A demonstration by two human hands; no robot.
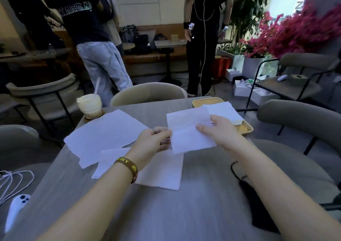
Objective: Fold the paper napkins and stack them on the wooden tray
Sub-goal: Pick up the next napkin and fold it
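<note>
The left hand (153, 141) pinches the left edge of a folded napkin (188, 131); the right hand (217, 130) grips its right edge, thumb on top. The napkin is held above the table (184, 213), just near of the wooden tray (245, 130), which sits at the far right of the table.

A folded napkin on the tray (221, 109) already covers most of it and overhangs its far-right rim.

Loose sheets: a large unfolded napkin (103, 131) at far left and a flat napkin (160, 170) under the left wrist.

Probable faults from this state:

- Fold opening: the paper is thin and limp. If one hand lets go before the napkin lies flat, the upper layer may spring open
- Stack misalignment: the napkin on the tray lies askew. A second one laid to match it could slide off the rim
- Sheet drag: the left forearm lies over the flat napkin. A sideways arm motion may drag or crease it
- Spill: a drink cup (89, 105) stands touching the far corner of the unfolded napkin. Pulling that sheet quickly may tip the cup
</note>
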